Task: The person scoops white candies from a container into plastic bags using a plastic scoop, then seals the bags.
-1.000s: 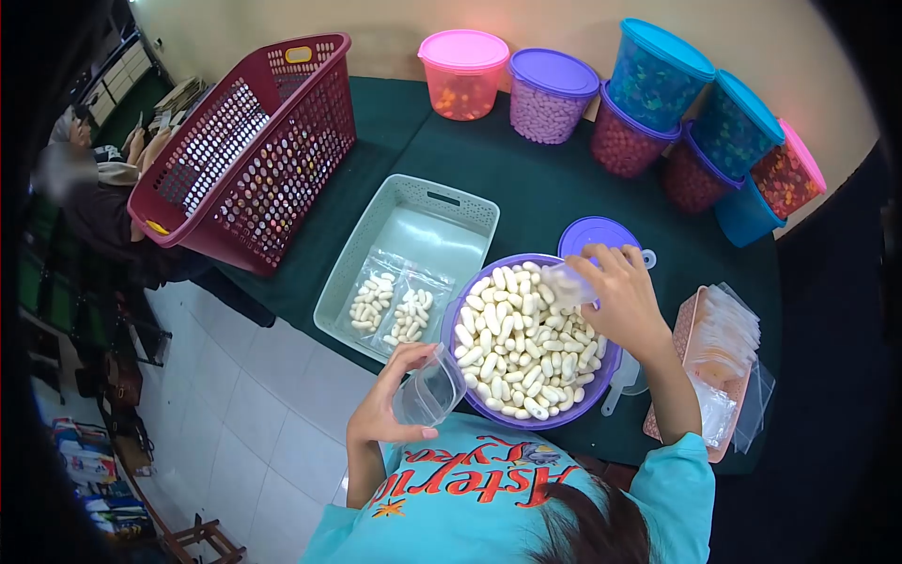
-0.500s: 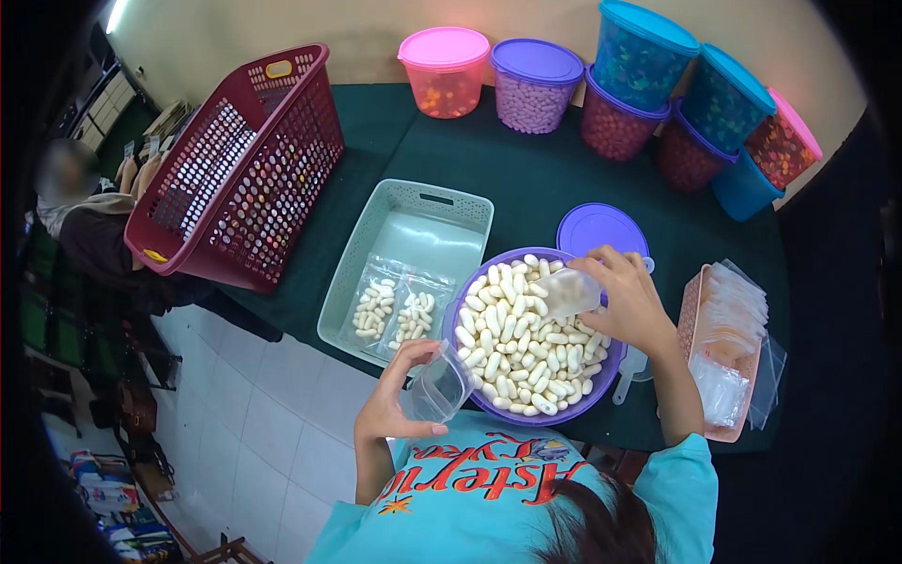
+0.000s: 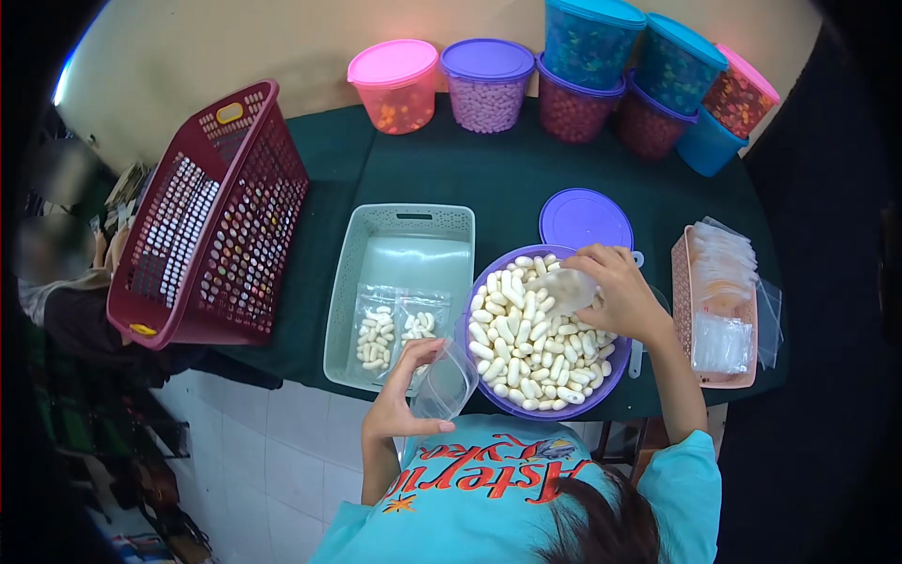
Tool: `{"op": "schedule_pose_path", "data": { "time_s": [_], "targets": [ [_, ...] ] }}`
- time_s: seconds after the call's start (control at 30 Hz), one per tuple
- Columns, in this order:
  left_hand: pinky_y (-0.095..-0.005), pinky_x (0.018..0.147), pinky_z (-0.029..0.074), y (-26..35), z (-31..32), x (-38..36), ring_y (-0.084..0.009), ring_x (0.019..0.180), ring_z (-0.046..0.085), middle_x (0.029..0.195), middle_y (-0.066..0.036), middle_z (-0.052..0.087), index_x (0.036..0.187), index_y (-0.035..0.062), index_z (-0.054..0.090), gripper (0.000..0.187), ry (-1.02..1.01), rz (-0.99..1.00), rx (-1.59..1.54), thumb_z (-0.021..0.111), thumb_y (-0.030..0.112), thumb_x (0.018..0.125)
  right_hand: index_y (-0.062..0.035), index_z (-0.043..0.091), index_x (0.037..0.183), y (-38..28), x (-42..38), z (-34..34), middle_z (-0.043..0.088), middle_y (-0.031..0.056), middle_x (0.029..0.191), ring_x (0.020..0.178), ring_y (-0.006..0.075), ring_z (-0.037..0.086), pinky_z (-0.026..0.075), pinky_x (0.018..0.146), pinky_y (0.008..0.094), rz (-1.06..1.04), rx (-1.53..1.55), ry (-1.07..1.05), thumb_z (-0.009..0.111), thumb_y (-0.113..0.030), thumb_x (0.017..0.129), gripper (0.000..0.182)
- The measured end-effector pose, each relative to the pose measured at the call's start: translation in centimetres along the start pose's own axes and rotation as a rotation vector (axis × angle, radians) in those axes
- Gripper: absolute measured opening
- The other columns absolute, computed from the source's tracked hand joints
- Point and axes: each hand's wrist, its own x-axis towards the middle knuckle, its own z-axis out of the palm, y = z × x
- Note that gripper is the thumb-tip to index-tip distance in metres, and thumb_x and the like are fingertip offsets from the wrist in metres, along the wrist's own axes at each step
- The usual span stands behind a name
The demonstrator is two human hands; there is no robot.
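A purple tub (image 3: 615, 374) full of white, oblong, candy-like pieces (image 3: 531, 343) stands in front of me. My right hand (image 3: 622, 293) grips a clear plastic scoop (image 3: 566, 290) from above, its mouth down among the pieces on the tub's far side. At the tub's left edge, my left hand (image 3: 398, 395) is closed around a clear plastic bag (image 3: 445, 383), held with its mouth spread wide. Beside it, a pale green basket (image 3: 413, 249) contains two clear bags of white pieces (image 3: 376, 340), partly overlapped by my left hand.
A purple lid (image 3: 586, 219) lies behind the tub. To the right, a pink basket (image 3: 684, 324) holds stacked clear bags (image 3: 722, 273). Lidded tubs (image 3: 487, 89) line the wall. A tall maroon basket (image 3: 246, 211) stands at left, with a person (image 3: 89, 310) beyond it.
The view has shifted, so the table's things sit differently in it. My right hand keeps the scoop at the pieces and my left hand keeps the bag spread, both in nearly the same pose.
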Motion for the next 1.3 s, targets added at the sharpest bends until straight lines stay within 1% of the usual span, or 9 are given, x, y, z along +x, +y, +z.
{"op": "schedule_pose_path", "data": {
  "time_s": [0.13, 0.27, 0.43, 0.67, 0.73, 0.97, 1.13, 1.27, 1.3],
  "targets": [
    [-0.0366, 0.093, 0.031, -0.2, -1.4, 0.7, -0.0259, 0.109, 0.039, 0.114, -0.014, 0.039, 0.122, 0.0011, 0.038, 0.091, -0.088, 0.02, 0.01, 0.079, 0.03, 0.045, -0.0077, 0.052, 0.103, -0.5, -0.5, -0.2, 0.052, 0.0107, 0.102, 0.098, 0.0267, 0.046, 0.031, 0.088, 0.0364, 0.05, 0.065, -0.087, 0.069, -0.017, 0.051, 0.056],
    [-0.0364, 0.092, 0.032, -0.7, -2.8, 1.1, -0.0258, 0.108, 0.041, 0.114, -0.014, 0.04, 0.121, 0.0011, 0.038, 0.091, -0.15, 0.032, -0.001, 0.079, 0.029, 0.045, -0.0073, 0.052, 0.104, -1.4, -0.6, 1.0, 0.052, 0.0111, 0.102, 0.098, 0.0269, 0.047, 0.031, 0.088, 0.0369, 0.139, 0.029, -0.032, 0.068, -0.02, 0.053, 0.056],
    [-0.0358, 0.091, 0.033, -0.5, -3.6, 2.1, -0.0259, 0.106, 0.042, 0.113, -0.014, 0.041, 0.12, 0.0009, 0.038, 0.09, -0.198, 0.059, 0.039, 0.079, 0.03, 0.046, -0.0063, 0.051, 0.107, -1.8, -0.6, 1.7, 0.052, 0.0129, 0.101, 0.099, 0.0276, 0.047, 0.032, 0.088, 0.0377, 0.237, 0.164, -0.098, 0.067, -0.026, 0.054, 0.058],
    [-0.0358, 0.089, 0.035, -0.2, -2.8, 4.0, -0.0266, 0.104, 0.043, 0.111, -0.016, 0.042, 0.119, 0.0003, 0.038, 0.087, -0.244, 0.085, 0.106, 0.079, 0.03, 0.048, -0.006, 0.051, 0.103, -2.5, -0.7, 2.3, 0.052, 0.0107, 0.101, 0.098, 0.0249, 0.048, 0.031, 0.085, 0.0355, 0.275, 0.124, -0.006, 0.068, -0.026, 0.052, 0.058],
    [-0.036, 0.088, 0.035, -0.1, -2.7, 4.4, -0.0267, 0.103, 0.044, 0.111, -0.016, 0.042, 0.119, 0.0002, 0.038, 0.087, -0.263, 0.107, 0.107, 0.079, 0.029, 0.049, -0.0052, 0.052, 0.102, -2.4, -0.9, 1.9, 0.053, 0.0108, 0.102, 0.097, 0.0246, 0.049, 0.034, 0.084, 0.0357, 0.282, 0.179, -0.007, 0.069, -0.026, 0.051, 0.058],
    [-0.035, 0.084, 0.039, 0.2, -1.9, 5.6, -0.0244, 0.098, 0.048, 0.107, -0.014, 0.046, 0.116, 0.0005, 0.043, 0.081, -0.194, 0.117, 0.106, 0.08, 0.029, 0.05, -0.0029, 0.053, 0.099, -1.8, -1.7, 1.0, 0.055, 0.0115, 0.098, 0.092, 0.024, 0.052, 0.042, 0.08, 0.0343, 0.299, 0.28, 0.052, 0.069, -0.027, 0.049, 0.058],
    [-0.0328, 0.081, 0.039, 1.0, -1.1, 6.1, -0.0211, 0.097, 0.048, 0.106, -0.012, 0.047, 0.113, -0.0004, 0.046, 0.078, -0.119, 0.079, 0.169, 0.08, 0.026, 0.048, -0.0036, 0.053, 0.103, -2.6, -1.3, -1.6, 0.055, 0.0112, 0.099, 0.091, 0.0231, 0.052, 0.04, 0.081, 0.0346, 0.241, 0.224, 0.023, 0.07, -0.029, 0.049, 0.062],
    [-0.0328, 0.078, 0.042, 2.2, -0.3, 6.3, -0.0221, 0.09, 0.052, 0.099, -0.012, 0.052, 0.108, -0.0002, 0.05, 0.075, -0.032, 0.122, 0.282, 0.081, 0.027, 0.045, -0.0051, 0.053, 0.103, -4.1, 0.1, -3.1, 0.055, 0.0095, 0.099, 0.09, 0.0227, 0.052, 0.036, 0.083, 0.0343, 0.159, 0.185, -0.004, 0.069, -0.029, 0.049, 0.061],
    [-0.0327, 0.077, 0.042, 2.3, -0.1, 6.3, -0.0224, 0.087, 0.054, 0.097, -0.013, 0.053, 0.107, -0.0002, 0.051, 0.074, -0.008, 0.135, 0.31, 0.081, 0.027, 0.045, -0.0058, 0.053, 0.102, -4.4, 0.7, -3.4, 0.055, 0.0087, 0.099, 0.09, 0.0229, 0.052, 0.034, 0.082, 0.0338, 0.107, 0.182, -0.076, 0.069, -0.029, 0.049, 0.06]
  ]
}}
